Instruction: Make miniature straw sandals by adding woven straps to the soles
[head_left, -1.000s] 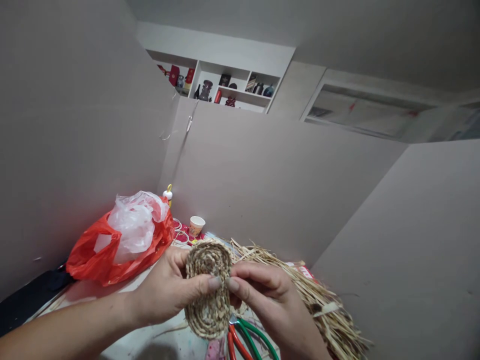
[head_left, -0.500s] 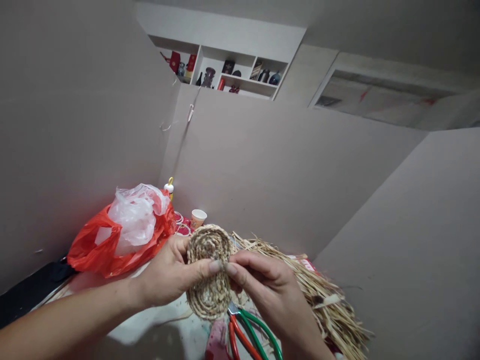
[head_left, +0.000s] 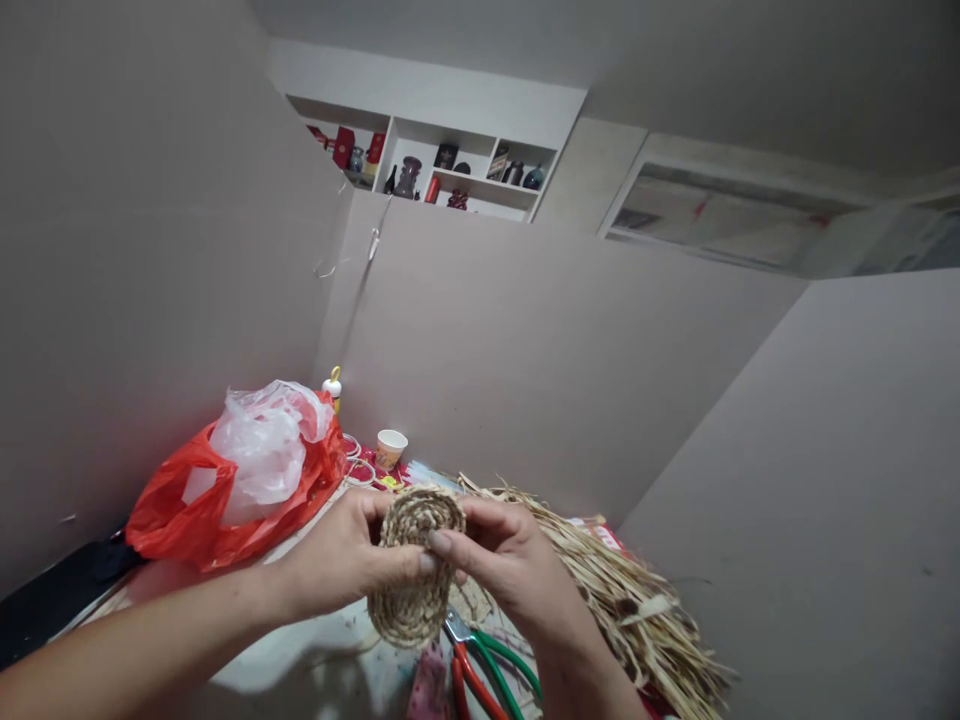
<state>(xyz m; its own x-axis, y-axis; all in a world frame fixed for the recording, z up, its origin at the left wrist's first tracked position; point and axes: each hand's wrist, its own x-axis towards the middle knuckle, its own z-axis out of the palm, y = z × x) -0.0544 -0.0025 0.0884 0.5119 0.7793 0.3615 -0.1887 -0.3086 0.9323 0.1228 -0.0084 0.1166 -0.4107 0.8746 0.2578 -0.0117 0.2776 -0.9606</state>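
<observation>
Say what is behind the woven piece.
Past the woven piece, the table and a red-and-green tool show. Some fingers of the left hand and whatever lies directly behind are covered.

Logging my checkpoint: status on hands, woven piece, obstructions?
Left hand, right hand gripping woven oval. Oval's coiled face toward camera. Red-and-green-handled tool close by; nothing visibly blocking.

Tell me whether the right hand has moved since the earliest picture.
Yes: against the paper cup, the right hand has shifted left and slightly up in view.
</observation>
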